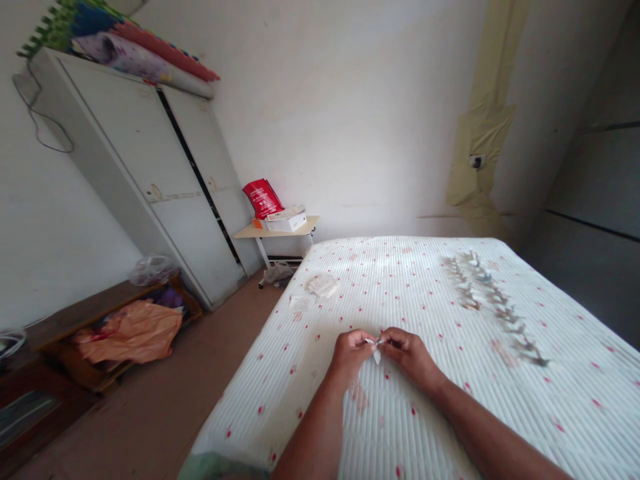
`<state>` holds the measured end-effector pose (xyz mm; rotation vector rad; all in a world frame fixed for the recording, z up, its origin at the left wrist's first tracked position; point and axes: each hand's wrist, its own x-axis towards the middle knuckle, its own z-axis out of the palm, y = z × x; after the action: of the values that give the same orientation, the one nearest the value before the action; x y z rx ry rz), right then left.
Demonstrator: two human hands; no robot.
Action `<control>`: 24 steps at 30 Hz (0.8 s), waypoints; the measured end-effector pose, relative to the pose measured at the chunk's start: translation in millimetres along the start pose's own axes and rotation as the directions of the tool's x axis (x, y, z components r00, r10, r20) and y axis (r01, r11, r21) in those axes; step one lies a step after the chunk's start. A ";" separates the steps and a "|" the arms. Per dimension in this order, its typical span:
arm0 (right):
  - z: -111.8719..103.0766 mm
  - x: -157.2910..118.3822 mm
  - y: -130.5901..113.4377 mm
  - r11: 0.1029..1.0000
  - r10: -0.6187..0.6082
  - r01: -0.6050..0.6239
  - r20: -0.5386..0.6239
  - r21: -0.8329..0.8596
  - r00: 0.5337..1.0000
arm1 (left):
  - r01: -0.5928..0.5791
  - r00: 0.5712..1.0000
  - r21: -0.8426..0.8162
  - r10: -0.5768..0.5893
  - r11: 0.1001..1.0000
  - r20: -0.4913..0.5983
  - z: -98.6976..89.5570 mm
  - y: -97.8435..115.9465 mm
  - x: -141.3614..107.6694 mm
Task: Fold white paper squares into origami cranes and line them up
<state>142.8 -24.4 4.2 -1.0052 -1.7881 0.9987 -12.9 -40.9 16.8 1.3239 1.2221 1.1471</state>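
Observation:
Between my two hands is a small folded piece of white paper [377, 357], its pointed end hanging down. My left hand [354, 348] pinches one side of it with thumb and fingertips. On the other side, my right hand [406, 349] grips it in the same way, fingers closed. Both hands are low over the white quilted bed cover [370, 307] with red dots. To the right lie rows of several small folded paper figures [505, 310], blurred, perhaps birds. Farther off to the left is a stack of paper sheets [323, 285], with a printed sheet [301, 305] beside it.
A small table [280, 232] past the bed's far left corner holds a red bag [263, 198] and a white box [287, 220]. A tall grey cabinet [145, 173] and a low wooden unit with an orange plastic bag [133, 332] stand at left.

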 end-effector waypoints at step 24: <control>3.0 0.8 -9.8 0.949 -0.044 0.030 -0.037 -0.314 0.998 | -0.043 0.999 0.103 0.042 0.994 0.005 3.6 -4.0 0.6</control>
<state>137.5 -28.0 12.2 -1.1710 -1.9608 0.6747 -9.6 -40.4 12.5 1.4344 1.2716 1.1244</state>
